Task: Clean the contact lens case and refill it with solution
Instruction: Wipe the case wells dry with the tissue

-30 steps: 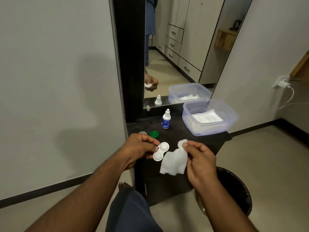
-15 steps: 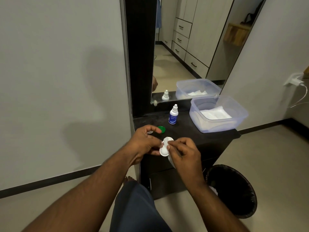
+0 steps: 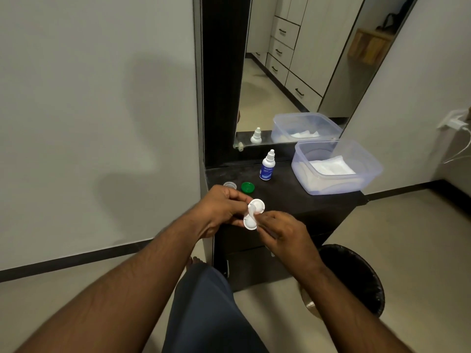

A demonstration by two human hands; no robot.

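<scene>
- Right now the left hand (image 3: 221, 210) pinches the contact lens case (image 3: 253, 214) by its edge, above the front of the dark worktop (image 3: 285, 200).
- Its partner, the right hand (image 3: 283, 233), has its grip curled on a tissue (image 3: 251, 210), pressing it into a well.
- Risk: a hard push could twist the small case out of that light pinch and drop it toward the bin (image 3: 356, 276).
- Solution bottle (image 3: 267, 166) and green cap (image 3: 247, 187) stand near; a stray elbow might tip them.
</scene>
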